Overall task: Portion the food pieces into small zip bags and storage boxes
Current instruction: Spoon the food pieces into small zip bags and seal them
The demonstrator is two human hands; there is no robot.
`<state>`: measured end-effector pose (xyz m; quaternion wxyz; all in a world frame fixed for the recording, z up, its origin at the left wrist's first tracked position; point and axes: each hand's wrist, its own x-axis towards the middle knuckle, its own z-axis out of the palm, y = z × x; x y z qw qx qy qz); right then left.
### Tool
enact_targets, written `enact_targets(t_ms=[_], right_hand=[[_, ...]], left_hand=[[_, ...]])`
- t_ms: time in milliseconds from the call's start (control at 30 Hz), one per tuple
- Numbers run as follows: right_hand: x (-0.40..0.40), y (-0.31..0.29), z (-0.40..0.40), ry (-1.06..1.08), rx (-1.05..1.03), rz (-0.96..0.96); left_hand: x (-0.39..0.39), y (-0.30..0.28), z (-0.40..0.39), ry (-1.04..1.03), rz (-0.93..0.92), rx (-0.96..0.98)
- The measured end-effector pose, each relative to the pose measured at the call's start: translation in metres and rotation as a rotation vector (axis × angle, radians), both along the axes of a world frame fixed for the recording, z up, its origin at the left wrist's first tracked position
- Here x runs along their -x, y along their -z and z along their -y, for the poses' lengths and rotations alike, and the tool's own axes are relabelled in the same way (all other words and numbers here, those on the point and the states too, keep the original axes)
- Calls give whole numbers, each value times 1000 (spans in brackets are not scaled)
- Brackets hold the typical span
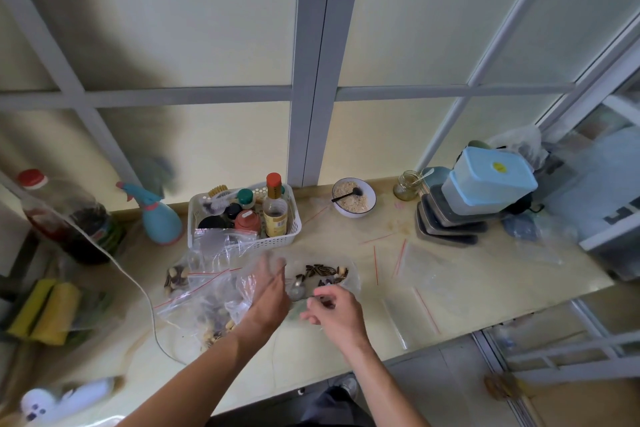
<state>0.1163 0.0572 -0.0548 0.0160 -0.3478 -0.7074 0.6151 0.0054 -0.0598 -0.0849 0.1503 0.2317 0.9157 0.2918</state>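
Right hand [332, 308] is pinching a spoon [298, 289] handle over mixed food pieces [325, 272]; left hand [268, 291], fingers straight, is touching a zip bag [207, 291] on the worktop [467, 263].

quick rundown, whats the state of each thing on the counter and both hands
left hand: fingers straight, at the mouth of a zip bag
right hand: pinching a spoon handle
spoon: bowl low over the seeds
filled zip bag: open, part full
empty zip bags: flat, unfilled
seed pile: loose on clear plastic
white bowl: holds oats and a dark spoon
blue-lidded boxes: lids on, stacked
glass jar: no lid
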Motion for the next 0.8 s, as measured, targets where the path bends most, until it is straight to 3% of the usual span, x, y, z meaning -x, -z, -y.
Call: enact_targets(t_ms=[167, 267, 367, 467, 600, 700, 767, 800], right_hand=[[5, 9, 12, 18, -338, -93], [6, 20, 18, -106, -671, -33], [10, 19, 19, -114, -821, -51], [14, 20, 17, -153, -751, -85], [22, 15, 1, -364, -444, -92], [20, 17, -26, -19, -502, -241], [19, 24, -49, 243, -590, -90], [20, 26, -58, 271, -554, 56]], left_hand=[[4, 18, 3, 362, -143, 224], [-1, 17, 4, 294, -82, 144], [-5, 10, 3, 228, -107, -16], [-5, 6, -1, 295, -171, -99], [5, 7, -13, 399, -185, 27], [10, 12, -13, 200, -33, 90], [11, 8, -17, 88, 55, 149], [10, 2, -19, 114, 55, 157]])
